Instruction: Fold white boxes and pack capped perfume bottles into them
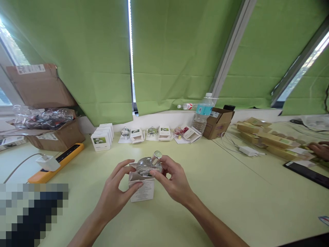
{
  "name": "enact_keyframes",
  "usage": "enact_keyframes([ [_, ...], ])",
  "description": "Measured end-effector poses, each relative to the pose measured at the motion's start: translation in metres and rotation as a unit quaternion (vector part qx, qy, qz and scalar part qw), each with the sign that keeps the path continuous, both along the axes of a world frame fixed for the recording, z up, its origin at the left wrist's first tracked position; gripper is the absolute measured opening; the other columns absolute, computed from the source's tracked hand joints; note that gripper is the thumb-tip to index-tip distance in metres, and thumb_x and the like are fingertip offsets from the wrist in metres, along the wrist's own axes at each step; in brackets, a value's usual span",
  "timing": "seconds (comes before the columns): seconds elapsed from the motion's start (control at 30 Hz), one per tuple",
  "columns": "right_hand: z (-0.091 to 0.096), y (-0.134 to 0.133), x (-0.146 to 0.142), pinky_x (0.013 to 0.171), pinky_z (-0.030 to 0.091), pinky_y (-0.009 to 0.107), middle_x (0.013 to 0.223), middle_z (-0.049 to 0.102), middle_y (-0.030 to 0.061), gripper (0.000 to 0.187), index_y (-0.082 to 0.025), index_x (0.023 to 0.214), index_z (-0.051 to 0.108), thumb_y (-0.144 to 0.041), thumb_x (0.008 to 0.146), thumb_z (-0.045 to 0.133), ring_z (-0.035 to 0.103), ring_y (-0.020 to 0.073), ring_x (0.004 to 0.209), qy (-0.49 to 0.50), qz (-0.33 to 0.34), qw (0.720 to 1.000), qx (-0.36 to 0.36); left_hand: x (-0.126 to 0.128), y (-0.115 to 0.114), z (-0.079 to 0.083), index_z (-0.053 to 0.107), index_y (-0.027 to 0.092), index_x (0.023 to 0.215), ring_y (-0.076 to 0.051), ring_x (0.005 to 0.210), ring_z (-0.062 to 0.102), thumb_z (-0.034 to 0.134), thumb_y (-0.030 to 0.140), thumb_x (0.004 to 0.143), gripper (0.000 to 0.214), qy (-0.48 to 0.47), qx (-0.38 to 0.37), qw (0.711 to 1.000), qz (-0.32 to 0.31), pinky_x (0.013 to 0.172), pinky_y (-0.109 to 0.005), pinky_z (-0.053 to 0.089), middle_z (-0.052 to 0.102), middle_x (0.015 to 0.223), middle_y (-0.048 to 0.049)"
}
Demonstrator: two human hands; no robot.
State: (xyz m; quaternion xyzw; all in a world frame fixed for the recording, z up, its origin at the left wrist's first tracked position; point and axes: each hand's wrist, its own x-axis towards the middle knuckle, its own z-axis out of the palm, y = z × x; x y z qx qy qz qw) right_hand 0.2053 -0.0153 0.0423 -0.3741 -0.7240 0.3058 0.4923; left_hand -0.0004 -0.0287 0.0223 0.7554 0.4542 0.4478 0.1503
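In the head view, my right hand (177,178) pinches a round clear glass perfume bottle (147,167) with a shiny silver cap, which leans to the right. The bottle is just over the open top of a small white carton (142,192) with fine print on its front. My left hand (118,187) grips that carton at its upper left, thumb on the front and fingers toward the back. How far the bottle's lower part sits inside the carton cannot be seen.
Several white cartons (101,139) stand at the back left, beside bottles and cartons (164,133) along the wall. A large water bottle (203,115) stands by a cardboard box (218,123). An orange power strip (56,163) lies left. Another person's hand (320,151) is far right.
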Motion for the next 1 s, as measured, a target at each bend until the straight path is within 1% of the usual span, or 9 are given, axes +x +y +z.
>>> enact_keyframes([
  [0.17,-0.002,0.0,0.0,0.049,0.037,0.023,0.067,0.048,-0.0025,0.029,-0.022,0.11,0.055,-0.035,0.084,0.058,0.042,0.0105,0.056,-0.013,0.018,1.0,0.013,0.002,0.0,-0.003,0.047,0.024,0.093,-0.02,0.101,0.062,0.063,0.031,0.078,0.023,-0.052,-0.07,0.996,-0.026,0.079,-0.034,0.053,0.051,0.131,-0.0077],
  [0.27,-0.002,0.0,0.001,0.049,0.037,0.022,0.067,0.048,-0.0026,0.03,-0.023,0.111,0.054,-0.035,0.083,0.059,0.042,0.0102,0.056,-0.028,0.027,0.999,0.013,0.003,-0.002,0.0,0.04,0.025,0.097,-0.02,0.089,0.066,0.066,0.033,0.075,0.035,-0.032,-0.145,0.989,-0.014,0.071,-0.032,0.052,0.065,0.109,-0.004],
  [0.33,-0.002,-0.001,0.002,0.048,0.035,0.022,0.068,0.047,-0.0027,0.031,-0.023,0.111,0.054,-0.035,0.083,0.06,0.041,0.01,0.056,-0.048,0.034,0.998,0.01,0.004,-0.003,0.004,0.037,0.026,0.097,-0.02,0.086,0.067,0.068,0.034,0.072,0.04,-0.02,-0.175,0.984,0.005,0.068,-0.03,0.051,0.069,0.092,0.0],
  [0.53,-0.002,-0.003,0.002,0.048,0.034,0.022,0.065,0.043,-0.0043,0.031,-0.021,0.111,0.053,-0.034,0.084,0.059,0.037,0.0088,0.054,-0.087,0.058,0.995,-0.009,0.01,-0.006,0.009,0.033,0.026,0.092,-0.02,0.074,0.067,0.071,0.033,0.066,0.046,-0.043,-0.203,0.977,0.041,0.062,-0.028,0.048,0.067,0.081,0.0036],
  [0.63,-0.002,-0.002,0.001,0.048,0.034,0.022,0.07,0.05,-0.0026,0.03,-0.022,0.113,0.051,-0.033,0.085,0.057,0.039,0.0088,0.055,-0.09,0.073,0.993,-0.023,0.011,-0.005,0.01,0.03,0.027,0.107,-0.019,0.077,0.067,0.07,0.031,0.067,0.057,-0.082,-0.226,0.971,0.011,0.067,-0.029,0.049,0.069,0.092,0.0003],
  [0.73,-0.002,-0.002,0.0,0.05,0.036,0.022,0.078,0.056,-0.0005,0.03,-0.022,0.115,0.051,-0.033,0.086,0.055,0.042,0.0092,0.057,-0.095,0.08,0.992,-0.024,0.01,-0.005,0.014,0.023,0.027,0.128,-0.019,0.079,0.067,0.067,0.03,0.07,0.073,-0.058,-0.272,0.96,-0.042,0.071,-0.03,0.05,0.069,0.095,-0.0009],
  [0.8,-0.002,-0.002,0.0,0.053,0.038,0.022,0.082,0.058,0.0001,0.031,-0.022,0.115,0.051,-0.033,0.086,0.055,0.044,0.0092,0.059,-0.099,0.079,0.992,-0.018,0.01,-0.005,0.016,0.017,0.026,0.136,-0.02,0.08,0.067,0.067,0.03,0.07,0.083,-0.035,-0.282,0.958,-0.041,0.071,-0.031,0.049,0.069,0.094,-0.0017],
  [0.93,-0.002,-0.003,0.001,0.054,0.039,0.022,0.087,0.059,0.0005,0.032,-0.022,0.116,0.051,-0.033,0.086,0.056,0.044,0.0089,0.061,-0.105,0.081,0.991,-0.006,0.01,-0.005,0.015,-0.006,0.026,0.144,-0.019,0.077,0.066,0.067,0.03,0.069,0.104,-0.026,-0.281,0.959,-0.026,0.069,-0.03,0.048,0.069,0.1,-0.0027],
  [1.0,-0.001,-0.003,0.002,0.054,0.038,0.021,0.087,0.058,0.0005,0.032,-0.021,0.116,0.051,-0.032,0.086,0.057,0.044,0.0089,0.061,-0.11,0.085,0.99,-0.003,0.011,-0.005,0.011,0.012,0.027,0.144,-0.019,0.076,0.065,0.066,0.033,0.069,0.093,0.002,-0.276,0.961,-0.025,0.068,-0.028,0.047,0.069,0.098,-0.0014],
])
